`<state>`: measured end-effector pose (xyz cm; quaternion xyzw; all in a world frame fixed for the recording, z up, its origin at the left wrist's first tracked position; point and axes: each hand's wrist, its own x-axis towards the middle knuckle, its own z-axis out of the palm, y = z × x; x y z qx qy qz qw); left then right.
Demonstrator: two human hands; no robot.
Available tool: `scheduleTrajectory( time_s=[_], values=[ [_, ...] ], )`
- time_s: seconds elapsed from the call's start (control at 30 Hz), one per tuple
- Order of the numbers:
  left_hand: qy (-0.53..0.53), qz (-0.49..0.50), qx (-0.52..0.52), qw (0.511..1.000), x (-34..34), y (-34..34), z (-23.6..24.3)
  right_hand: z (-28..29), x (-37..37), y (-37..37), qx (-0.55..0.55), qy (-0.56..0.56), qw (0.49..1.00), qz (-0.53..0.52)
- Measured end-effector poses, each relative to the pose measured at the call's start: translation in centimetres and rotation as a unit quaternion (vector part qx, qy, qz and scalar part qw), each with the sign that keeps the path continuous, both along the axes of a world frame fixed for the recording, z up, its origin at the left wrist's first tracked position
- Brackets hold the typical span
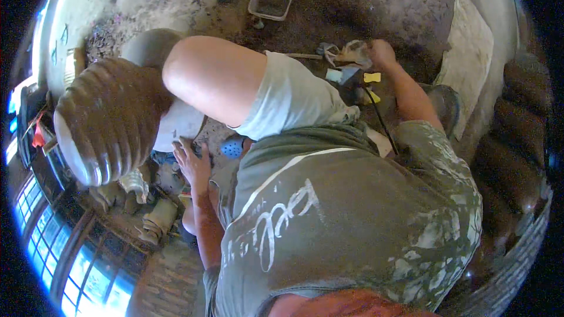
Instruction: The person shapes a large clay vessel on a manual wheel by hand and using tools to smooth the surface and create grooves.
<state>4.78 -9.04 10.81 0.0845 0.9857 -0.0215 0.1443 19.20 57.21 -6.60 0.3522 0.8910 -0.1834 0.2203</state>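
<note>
My left hand (195, 165) has its fingers spread, the fingertips against a pale, smooth surface (179, 126) beside my knee. Next to that surface a large brown ribbed clay pot (114, 111) leans to the left. Far out to the right, my right hand (382, 54) is curled at the edge of a crumpled clear plastic bag (354, 53); its fingertips are partly hidden. Close to it lie a yellow sponge (372, 77), a second yellow piece (372, 96), a small pale blue block (333, 75) and a thin black rod (383, 120).
A translucent square tub (271, 1) stands on the dirt floor ahead. On the right lies a pale flat sheet (468, 53), with large dark brown rounded forms (508, 158) beyond. A blue perforated shoe (232, 147) shows below my leg. Windows (88, 276) line the lower left.
</note>
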Motion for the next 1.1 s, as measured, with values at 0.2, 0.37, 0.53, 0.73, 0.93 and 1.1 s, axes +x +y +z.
scheduleTrajectory(
  time_s=[0.2,0.37,0.53,0.73,0.93,1.1],
  values=[
    [-0.063,-0.065,0.133,0.987,1.4,4.5,2.3,-5.7,8.1,5.9,0.072,-0.075,0.994,0.033],
    [-0.097,-0.007,0.232,0.968,2.5,5.5,3.7,-7.9,12.5,0.2,0.045,-0.028,0.978,0.202],
    [-0.099,0.021,0.277,0.956,0.7,8.2,5.8,-3.8,11.2,-1.9,-0.048,-0.164,0.982,0.081],
    [-0.01,0.018,0.377,0.926,0.2,10.7,10.4,6.0,0.9,1.1,-0.019,0.097,0.992,-0.072],
    [0.083,-0.056,0.461,0.882,-3.5,16.9,16.0,23.9,-15.9,-8.8,-0.527,0.36,0.765,-0.086],
    [0.106,-0.111,0.62,0.769,-6.4,19.8,18.8,30.5,-19.9,-21.1,-0.822,0.212,0.528,0.015]
  ],
)
